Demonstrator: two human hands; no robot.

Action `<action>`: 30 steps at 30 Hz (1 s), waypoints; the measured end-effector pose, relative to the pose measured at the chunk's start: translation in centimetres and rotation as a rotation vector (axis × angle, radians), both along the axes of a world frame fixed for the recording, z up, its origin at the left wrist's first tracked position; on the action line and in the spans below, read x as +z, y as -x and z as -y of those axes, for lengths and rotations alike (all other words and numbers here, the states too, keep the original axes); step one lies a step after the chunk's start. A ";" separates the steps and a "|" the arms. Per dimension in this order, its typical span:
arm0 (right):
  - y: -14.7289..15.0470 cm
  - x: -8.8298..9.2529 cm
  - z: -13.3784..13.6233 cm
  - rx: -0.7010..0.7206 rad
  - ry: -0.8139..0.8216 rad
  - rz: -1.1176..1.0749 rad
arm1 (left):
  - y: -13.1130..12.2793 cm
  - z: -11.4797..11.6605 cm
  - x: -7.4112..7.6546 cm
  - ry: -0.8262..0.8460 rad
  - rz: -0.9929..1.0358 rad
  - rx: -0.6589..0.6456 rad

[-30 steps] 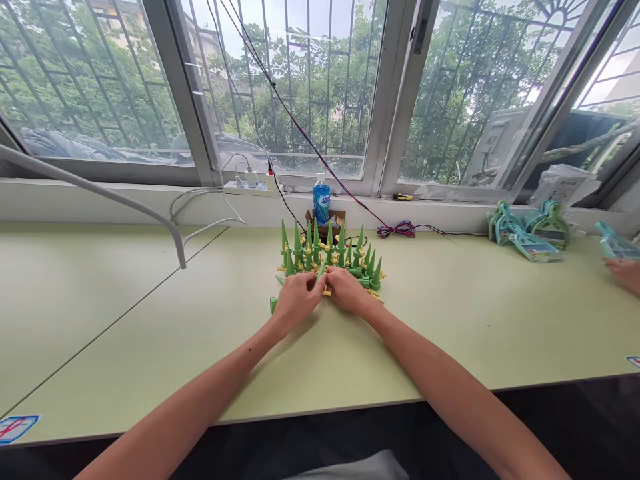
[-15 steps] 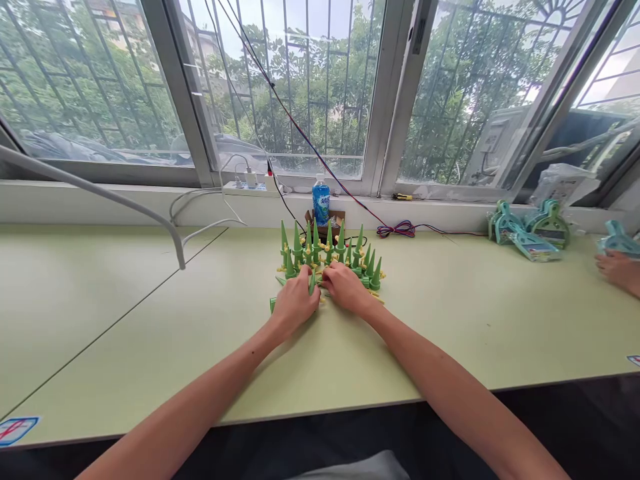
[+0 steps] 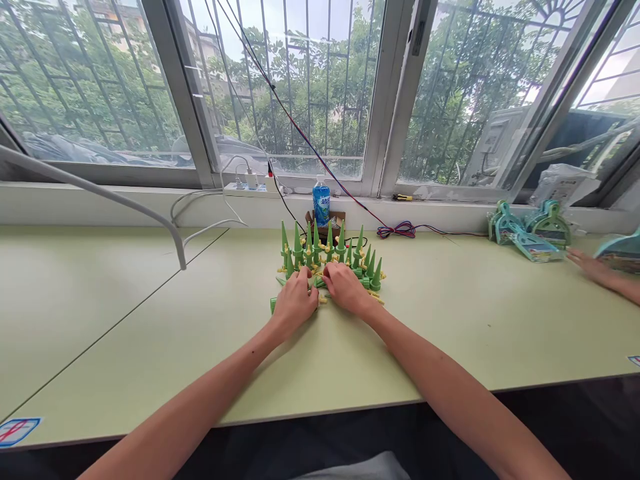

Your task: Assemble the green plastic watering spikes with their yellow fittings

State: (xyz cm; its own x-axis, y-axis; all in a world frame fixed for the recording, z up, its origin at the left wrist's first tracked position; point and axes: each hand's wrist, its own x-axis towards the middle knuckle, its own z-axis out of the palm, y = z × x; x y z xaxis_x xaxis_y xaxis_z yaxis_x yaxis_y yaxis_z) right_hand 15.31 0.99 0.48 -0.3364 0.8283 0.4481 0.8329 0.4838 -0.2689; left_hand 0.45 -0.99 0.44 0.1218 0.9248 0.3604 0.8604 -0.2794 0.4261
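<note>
Several green plant watering spikes [image 3: 316, 239] with small yellow valves stand point up in a cluster on the table, just beyond my hands. My left hand [image 3: 296, 300] is closed, its fingers curled around a green watering spike [image 3: 319, 283] that shows in part between my two hands. Close beside it, my right hand [image 3: 344, 287] has its fingers pinched together at the near side of the cluster. What it grips is hidden by the fingers. More green and yellow parts lie flat around both hands, and a green piece [image 3: 273, 305] lies left of my left hand.
A blue liquid bottle [image 3: 321, 201] stands behind the spikes by a small brown box [image 3: 338, 220]. Coiled cable [image 3: 396, 229] lies behind on the right. A pale cable [image 3: 150, 208] arches over the left. Packed teal dustpan-like items [image 3: 537, 243] lie near another person's hand [image 3: 593, 267].
The green spike at my left hand has tipped from upright to lying lower between my hands. On the right, the other person's hand has reached leftward toward the teal items.
</note>
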 end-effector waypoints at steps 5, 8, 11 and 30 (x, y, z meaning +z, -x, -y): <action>0.2 0.0 0.1 0.034 0.002 -0.070 | 0.2 -0.3 -0.2 -0.018 0.034 -0.022; 0.2 -0.1 0.0 0.073 -0.014 -0.130 | 0.2 -0.5 -0.2 -0.049 0.112 -0.049; 0.2 -0.3 -0.1 0.119 -0.021 -0.211 | 0.1 -0.6 0.0 -0.059 0.247 -0.093; 1.1 -0.2 0.3 0.195 -0.040 -0.606 | -0.1 -0.2 0.9 -0.039 0.420 -0.180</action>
State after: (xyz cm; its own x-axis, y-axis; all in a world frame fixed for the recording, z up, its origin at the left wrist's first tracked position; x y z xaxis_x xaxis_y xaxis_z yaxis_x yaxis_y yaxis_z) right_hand 14.23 0.72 0.27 -0.1564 0.7561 0.6355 0.4338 0.6306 -0.6436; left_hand 0.51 -0.81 1.37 0.1153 0.8870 0.4472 0.5518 -0.4315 0.7136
